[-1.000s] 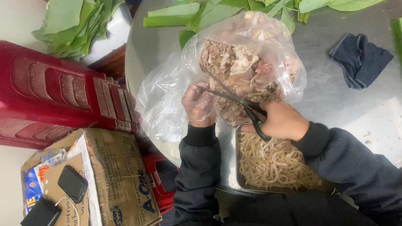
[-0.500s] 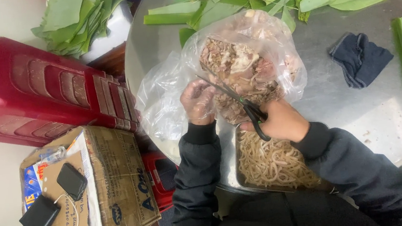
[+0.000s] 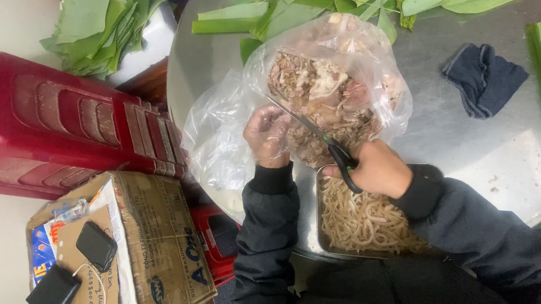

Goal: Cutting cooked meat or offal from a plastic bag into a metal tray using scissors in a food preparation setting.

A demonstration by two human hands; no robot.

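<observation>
head view: one clear plastic bag of meat scraps (image 3: 334, 90) lies on one round metal table (image 3: 482, 151), just beyond one metal tray of pale strips (image 3: 360, 219). one pair of scissors (image 3: 322, 142), one dark cloth (image 3: 485, 78), one red crate (image 3: 49, 123), one cardboard box (image 3: 153, 242). the left hand (image 3: 267, 134), in a thin clear glove, has its fingers curled onto the bag's film. the right hand (image 3: 372, 168) has fingers closed through the scissor handles, blades pointing into the bag.
</observation>
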